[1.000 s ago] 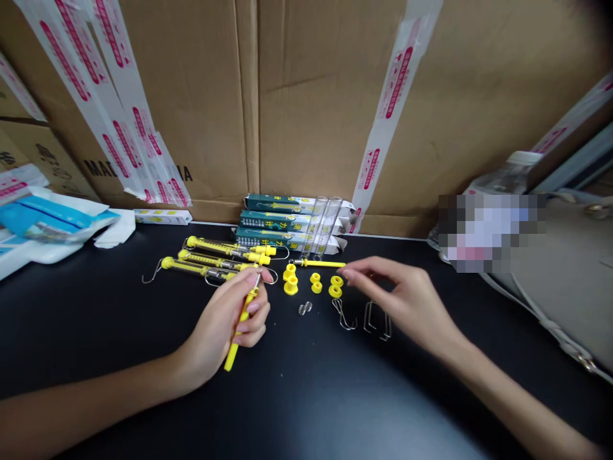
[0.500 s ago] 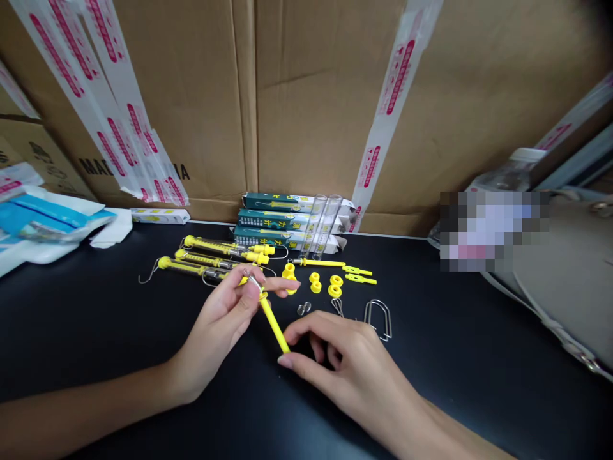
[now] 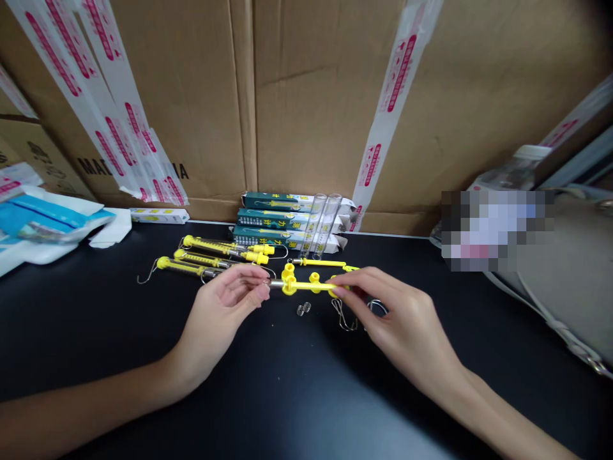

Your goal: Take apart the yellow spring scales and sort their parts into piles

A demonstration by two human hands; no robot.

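A yellow plastic rod point(image 3: 312, 287) with a metal spring point(image 3: 276, 283) at its left end lies nearly level between my hands, above the table. My left hand point(image 3: 223, 306) pinches the spring end between thumb and fingers. The thumb and forefinger of my right hand point(image 3: 402, 313) grip the rod's other end. Behind the rod are small yellow caps point(image 3: 314, 278), partly covered. Another yellow rod with a spring point(image 3: 323, 262) rests farther back. In front lie small metal coils point(image 3: 303, 309) and bent wire hooks point(image 3: 343, 315), the latter partly behind my right hand.
Several yellow spring scales point(image 3: 205, 260) with hooks lie behind my left hand. Two clear tubes point(image 3: 328, 220) lean over stacked green-and-white boxes point(image 3: 263, 220). Large cardboard point(image 3: 316, 115) stands behind the black table point(image 3: 268, 409). A grey bag point(image 3: 565, 255) and bottle point(image 3: 517, 166) are right, blue-and-white packaging point(image 3: 48, 220) left.
The rod has swung from a downward slant to nearly level. My right hand has moved right and up with its end, uncovering some wire hooks and covering the yellow parts behind.
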